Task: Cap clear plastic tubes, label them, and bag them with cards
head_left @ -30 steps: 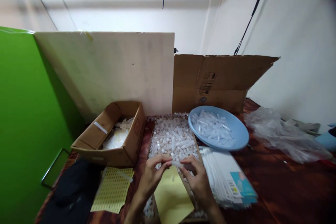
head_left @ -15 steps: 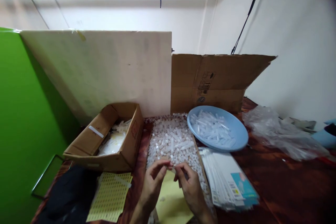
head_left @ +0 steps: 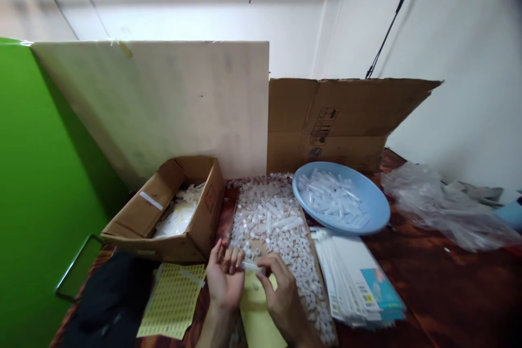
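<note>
Tube (head_left: 249, 266), seemingly, in right hand (head_left: 281, 289)

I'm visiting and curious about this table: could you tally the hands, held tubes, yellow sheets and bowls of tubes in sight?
Hands: 2 (left hand, right hand)
Held clear tube: 1
Yellow sheets: 2 (printed sheet, plain sheet)
Blue bowl of tubes: 1
Total: 6

The tube (head_left: 249, 265) looks like smooth translucent plastic, the basin (head_left: 377, 207) smooth plastic too (with a soft sheen), the box (head_left: 175, 248) matt cardboard, the plain yellow sheet (head_left: 260, 318) matt paper, the bag (head_left: 440, 211) crinkled glossy film.
</note>
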A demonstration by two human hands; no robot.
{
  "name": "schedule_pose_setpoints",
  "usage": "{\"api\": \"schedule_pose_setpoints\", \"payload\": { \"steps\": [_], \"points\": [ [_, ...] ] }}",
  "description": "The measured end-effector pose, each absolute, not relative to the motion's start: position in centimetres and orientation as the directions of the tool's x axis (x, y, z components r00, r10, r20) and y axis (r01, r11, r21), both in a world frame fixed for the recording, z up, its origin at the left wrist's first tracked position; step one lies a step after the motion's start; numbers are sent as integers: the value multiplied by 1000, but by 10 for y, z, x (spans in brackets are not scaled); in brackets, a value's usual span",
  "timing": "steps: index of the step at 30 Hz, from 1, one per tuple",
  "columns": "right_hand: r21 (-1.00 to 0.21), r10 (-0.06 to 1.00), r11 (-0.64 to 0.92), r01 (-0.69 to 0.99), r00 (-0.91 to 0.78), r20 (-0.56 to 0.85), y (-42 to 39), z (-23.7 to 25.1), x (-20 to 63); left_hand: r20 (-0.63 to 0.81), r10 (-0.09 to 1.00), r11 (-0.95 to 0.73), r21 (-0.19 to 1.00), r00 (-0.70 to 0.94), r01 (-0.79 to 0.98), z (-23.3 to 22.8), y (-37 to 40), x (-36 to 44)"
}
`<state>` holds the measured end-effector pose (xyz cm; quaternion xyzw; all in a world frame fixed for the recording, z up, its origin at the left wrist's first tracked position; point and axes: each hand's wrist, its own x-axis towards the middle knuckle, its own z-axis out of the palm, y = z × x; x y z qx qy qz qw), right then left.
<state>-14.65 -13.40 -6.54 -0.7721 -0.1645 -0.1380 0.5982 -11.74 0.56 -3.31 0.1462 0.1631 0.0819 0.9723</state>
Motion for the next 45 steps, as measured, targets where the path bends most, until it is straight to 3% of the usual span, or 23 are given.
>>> {"api": "schedule_pose_setpoints", "payload": {
  "steps": [3, 6, 8, 13, 18, 24, 26, 29, 31, 32, 34, 36, 38, 43, 45],
  "points": [
    [-923, 60, -253, 291, 957, 285, -132, -68, -143, -275, 148, 945, 322, 950, -54, -31, 4, -118],
    [-970, 93, -235, 62, 995, 41, -132, -71, -138, -245, 76, 944, 330, 966, 10, -25, 1, -119],
    [-983, 107, -186, 10, 994, -10, -133, -72, -137, -227, 66, 943, 333, 972, 14, -21, 0, -118],
    [-938, 26, -187, 293, 956, 294, -138, -72, -142, -216, 172, 935, 342, 961, -90, -16, -9, -114],
    [-929, 88, -218, 297, 955, 285, -140, -68, -145, -200, 40, 927, 374, 979, 38, -15, -27, -120],
    [-851, 25, -267, 452, 886, 463, -143, -62, -147, -218, 178, 931, 354, 960, -92, -15, -20, -115],
    [-894, 47, -230, 385, 922, 384, -142, -64, -147, -212, 169, 935, 342, 963, -89, -15, -17, -115],
    [-999, 103, -49, 18, 995, 13, -138, -71, -143, -211, 87, 934, 358, 974, -6, -13, -16, -118],
    [-979, 169, 78, -188, 970, -173, -134, -74, -139, -218, 60, 929, 369, 974, 25, -11, -15, -119],
    [-971, 172, 120, -209, 967, -187, -133, -74, -137, -218, 72, 929, 370, 973, 14, -11, -14, -119],
    [-987, 123, 128, -97, 989, -81, -132, -70, -135, -210, 125, 929, 368, 970, -40, -11, -11, -117],
    [-995, 62, 50, 85, 994, 88, -132, -63, -134, -192, 158, 922, 381, 969, -75, -10, -9, -115],
    [-989, 58, -1, 150, 987, 150, -132, -59, -134, -172, 148, 910, 409, 974, -66, -9, -7, -115],
    [-949, 241, 225, -222, 956, -167, -126, -65, -128, -189, 73, 888, 460, 979, 23, -6, -7, -118],
    [-952, 214, 233, -199, 965, -150, -125, -64, -127, -194, 98, 892, 453, 976, 0, -7, -8, -117]
  ]
}}
